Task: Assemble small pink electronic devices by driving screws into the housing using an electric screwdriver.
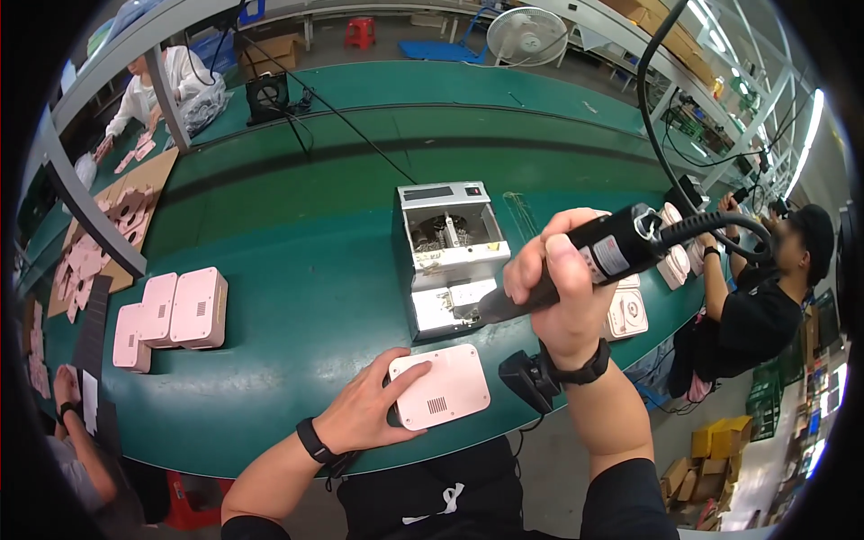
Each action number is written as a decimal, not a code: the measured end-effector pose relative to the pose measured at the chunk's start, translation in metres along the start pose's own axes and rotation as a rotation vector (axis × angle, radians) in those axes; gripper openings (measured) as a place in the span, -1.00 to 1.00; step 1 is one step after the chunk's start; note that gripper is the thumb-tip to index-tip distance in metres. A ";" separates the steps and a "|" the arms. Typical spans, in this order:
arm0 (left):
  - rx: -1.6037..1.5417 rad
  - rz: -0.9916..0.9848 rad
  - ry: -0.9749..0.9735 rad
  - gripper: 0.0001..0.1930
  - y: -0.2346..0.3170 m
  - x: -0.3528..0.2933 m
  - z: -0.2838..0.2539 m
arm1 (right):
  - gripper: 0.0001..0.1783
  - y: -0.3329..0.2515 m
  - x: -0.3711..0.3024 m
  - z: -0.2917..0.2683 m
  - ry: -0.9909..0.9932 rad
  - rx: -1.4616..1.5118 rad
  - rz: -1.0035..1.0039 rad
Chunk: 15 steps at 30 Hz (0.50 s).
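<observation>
My right hand [569,301] is wrapped round a black corded electric screwdriver [621,241]. The tool slants down to the left, its tip at the front plate of a grey screw feeder [459,264]. Whether a screw is on the tip is too small to tell. Small screws lie in the feeder's open top tray. My left hand [364,405] grips the left side of a pale pink plastic case [453,387], its fingers and thumb along the edges. The case lies on the green table, with a slotted vent and corner screw holes facing up.
Three similar pink cases [198,306] stand together at the left. More pink cases [627,313] sit at the right, near a co-worker in black [765,279]. Pink flat parts [99,238] lie on cardboard at the far left. The screwdriver's thick cable [720,220] hangs overhead.
</observation>
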State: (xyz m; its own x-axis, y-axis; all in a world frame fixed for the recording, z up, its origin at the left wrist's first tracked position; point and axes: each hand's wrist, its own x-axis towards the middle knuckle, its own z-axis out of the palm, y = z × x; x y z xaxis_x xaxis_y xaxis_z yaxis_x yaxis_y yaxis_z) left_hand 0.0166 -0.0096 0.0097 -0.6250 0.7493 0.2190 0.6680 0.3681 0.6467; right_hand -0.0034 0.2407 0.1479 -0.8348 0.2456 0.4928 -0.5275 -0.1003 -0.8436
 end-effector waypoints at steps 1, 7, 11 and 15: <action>-0.037 -0.006 -0.008 -0.03 -0.001 0.000 -0.001 | -0.83 0.001 0.003 0.003 0.007 -0.023 -0.010; -0.057 0.023 0.016 -0.04 -0.004 0.001 -0.001 | -0.84 0.015 0.010 0.003 -0.068 -0.080 0.026; -0.068 0.033 0.027 -0.03 -0.007 0.001 0.001 | -0.84 0.011 -0.003 -0.005 -0.073 -0.068 0.109; -0.079 0.024 0.016 -0.01 -0.007 0.002 0.000 | -0.81 0.007 -0.022 -0.016 -0.077 -0.032 0.109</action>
State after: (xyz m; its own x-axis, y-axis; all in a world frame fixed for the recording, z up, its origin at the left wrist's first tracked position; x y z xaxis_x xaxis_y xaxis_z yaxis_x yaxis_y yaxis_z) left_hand 0.0109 -0.0105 0.0059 -0.6158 0.7483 0.2466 0.6493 0.3047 0.6969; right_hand 0.0137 0.2499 0.1272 -0.8973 0.1598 0.4116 -0.4286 -0.0916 -0.8988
